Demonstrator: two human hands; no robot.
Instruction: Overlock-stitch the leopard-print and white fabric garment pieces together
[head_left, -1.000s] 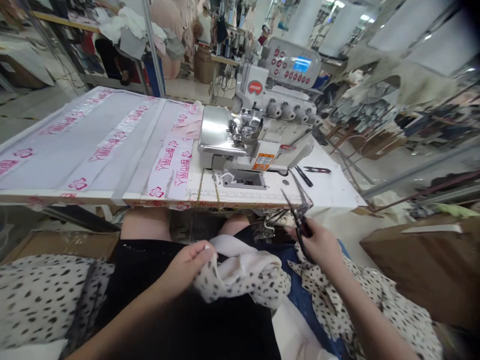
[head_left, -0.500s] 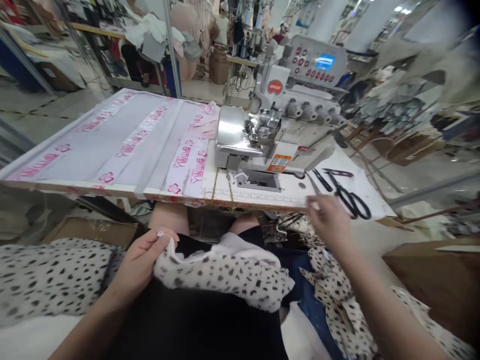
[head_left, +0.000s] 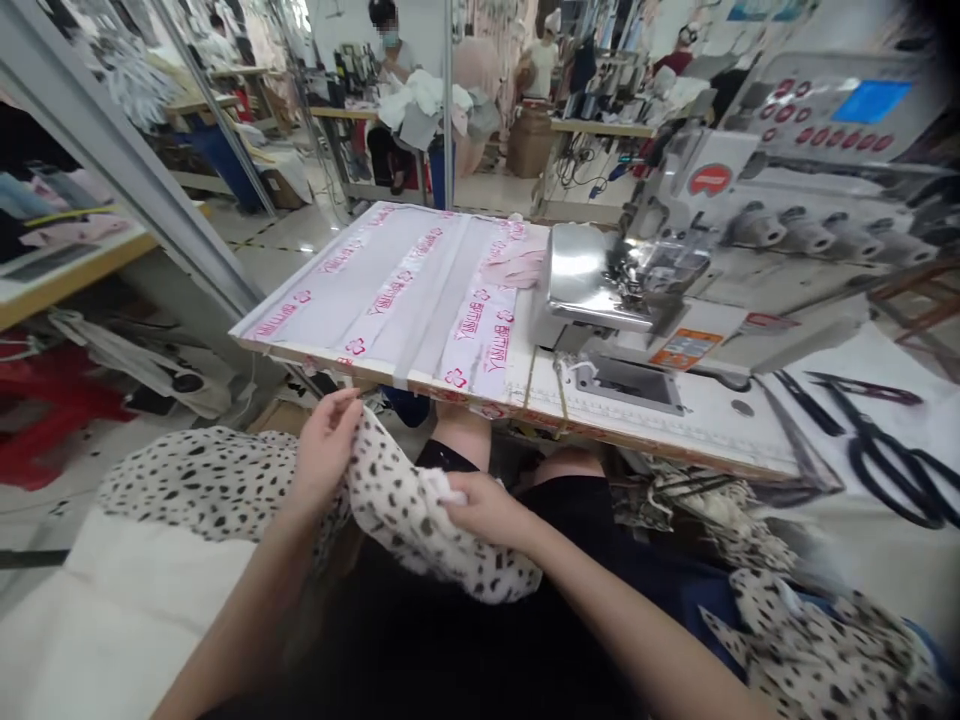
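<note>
A cream garment with black spots (head_left: pixel 420 525) lies bunched in my lap. My left hand (head_left: pixel 326 447) pinches its upper edge, and my right hand (head_left: pixel 487 510) grips a fold just below and to the right. The two hands are close together, with the cloth running between them. Black-handled scissors (head_left: pixel 881 455) lie on the white sewing table (head_left: pixel 720 430) at the far right, well away from both hands. Small black thread snips (head_left: pixel 810 403) sit next to them.
An overlock sewing machine (head_left: pixel 622 285) stands on the table, with a board covered in pink-printed tape (head_left: pixel 390 290) to its left. More spotted cloth (head_left: pixel 817 640) lies at lower right. A red stool (head_left: pixel 52 410) stands at left. A co-worker (head_left: pixel 386 50) stands far behind.
The scissors moved from my right hand onto the table, and that hand now grips the cloth beside my left hand. The view has swung left, shifting the table to the right.
</note>
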